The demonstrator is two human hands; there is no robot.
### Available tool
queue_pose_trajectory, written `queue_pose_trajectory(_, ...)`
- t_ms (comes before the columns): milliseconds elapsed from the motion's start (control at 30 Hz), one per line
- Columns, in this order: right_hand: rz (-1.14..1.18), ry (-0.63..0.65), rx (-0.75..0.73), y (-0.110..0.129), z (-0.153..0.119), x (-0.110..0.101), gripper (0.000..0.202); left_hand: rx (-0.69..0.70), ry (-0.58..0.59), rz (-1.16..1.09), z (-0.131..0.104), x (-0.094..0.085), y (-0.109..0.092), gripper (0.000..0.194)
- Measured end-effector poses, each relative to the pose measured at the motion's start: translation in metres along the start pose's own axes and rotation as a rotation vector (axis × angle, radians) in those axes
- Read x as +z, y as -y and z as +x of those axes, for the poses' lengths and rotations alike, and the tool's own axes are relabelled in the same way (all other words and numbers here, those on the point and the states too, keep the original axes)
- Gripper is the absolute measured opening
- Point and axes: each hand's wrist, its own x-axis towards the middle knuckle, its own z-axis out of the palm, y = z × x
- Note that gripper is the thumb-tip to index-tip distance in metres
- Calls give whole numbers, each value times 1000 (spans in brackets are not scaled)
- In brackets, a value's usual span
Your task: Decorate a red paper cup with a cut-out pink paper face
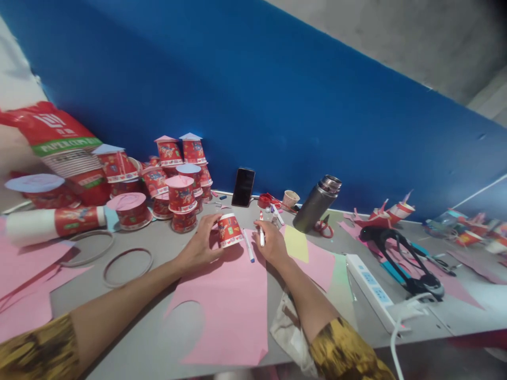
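Just below frame centre — the person's left hand [203, 241] clasped an inverted red printed paper cup [229, 230]; the right hand [273, 244] pinched a slim white marker [262, 237].

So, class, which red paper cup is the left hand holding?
The cup over the pink paper, gripped in the left hand; the stacked cups farther left stand untouched.

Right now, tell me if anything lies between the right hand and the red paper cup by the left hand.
Yes: a blue-ended white marker lies between the right hand and the red paper cup.
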Motion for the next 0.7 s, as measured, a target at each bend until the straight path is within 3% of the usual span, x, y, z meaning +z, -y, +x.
queue_pose_trajectory(300, 45, 34, -100, 28, -9, 4, 33, -27, -33, 86, -4, -6, 0, 72)
queue_pose_trajectory(700, 31, -19, -89, 15, -8, -6, 26, -76, -58, 65, -6, -2, -2, 82)
